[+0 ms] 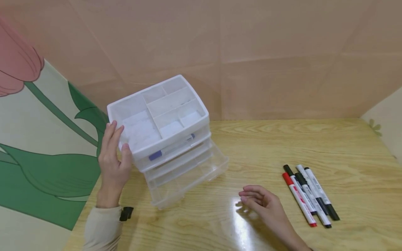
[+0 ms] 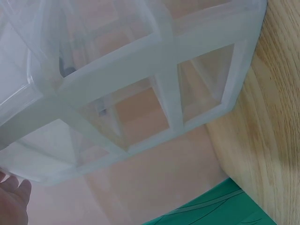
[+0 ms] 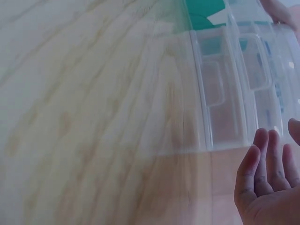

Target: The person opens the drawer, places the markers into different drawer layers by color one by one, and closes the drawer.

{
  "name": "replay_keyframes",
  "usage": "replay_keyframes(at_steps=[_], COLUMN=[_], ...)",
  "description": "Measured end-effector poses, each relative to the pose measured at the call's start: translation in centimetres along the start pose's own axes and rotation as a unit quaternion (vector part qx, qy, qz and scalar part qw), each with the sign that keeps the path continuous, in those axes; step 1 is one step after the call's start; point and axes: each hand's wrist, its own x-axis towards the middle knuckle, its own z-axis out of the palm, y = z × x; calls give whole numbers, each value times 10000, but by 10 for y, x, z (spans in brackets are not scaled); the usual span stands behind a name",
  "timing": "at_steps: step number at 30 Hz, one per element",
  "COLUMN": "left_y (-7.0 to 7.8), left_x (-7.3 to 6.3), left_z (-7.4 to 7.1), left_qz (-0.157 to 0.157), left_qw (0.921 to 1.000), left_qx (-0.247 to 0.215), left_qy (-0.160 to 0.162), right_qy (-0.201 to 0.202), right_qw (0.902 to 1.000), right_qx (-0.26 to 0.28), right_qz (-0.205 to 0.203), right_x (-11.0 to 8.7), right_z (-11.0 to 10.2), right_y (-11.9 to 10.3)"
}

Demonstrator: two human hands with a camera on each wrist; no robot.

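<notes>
A white plastic drawer organizer (image 1: 135,150) with a divided top tray stands at the left of the table, turned at an angle. Its lower clear drawer (image 1: 191,183) is pulled out toward the front. Behind the clear front above it lies a blue-capped marker (image 1: 171,147). My left hand (image 1: 113,158) rests at the organizer's left side, fingers extended along the rim. My right hand (image 1: 267,205) hovers over the table between the drawer and the markers, holding nothing, its fingers loosely bent. The right wrist view shows that hand's fingers (image 3: 262,164) spread before the organizer.
Several white-barrelled markers (image 1: 309,197) lie in a loose bunch at the right, one with a red cap and others with black. Wood-grain table (image 1: 361,153) runs up to a pinkish-brown covered wall (image 1: 282,59). A flower-printed panel (image 1: 47,174) borders the left side.
</notes>
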Motion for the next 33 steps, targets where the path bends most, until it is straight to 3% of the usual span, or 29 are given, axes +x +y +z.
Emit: replay_keyframes(at_steps=[10, 17, 26, 33], left_y=[0, -1, -1, 0], left_x=[0, 0, 1, 1], left_z=[0, 0, 0, 0], left_qz=[12, 60, 40, 27], left_qw=[10000, 10000, 10000, 10000], left_qx=[-9, 26, -6, -18], left_qy=[18, -9, -11, 3], right_qy=[81, 183, 307, 478], right_qw=[9994, 9984, 9971, 9928], right_qx=[-225, -536, -619, -1003], right_qz=[-244, 20, -313, -456], right_x=[-7, -10, -15, -17], right_z=[-13, -23, -37, -50], right_y=[5, 5, 13, 17])
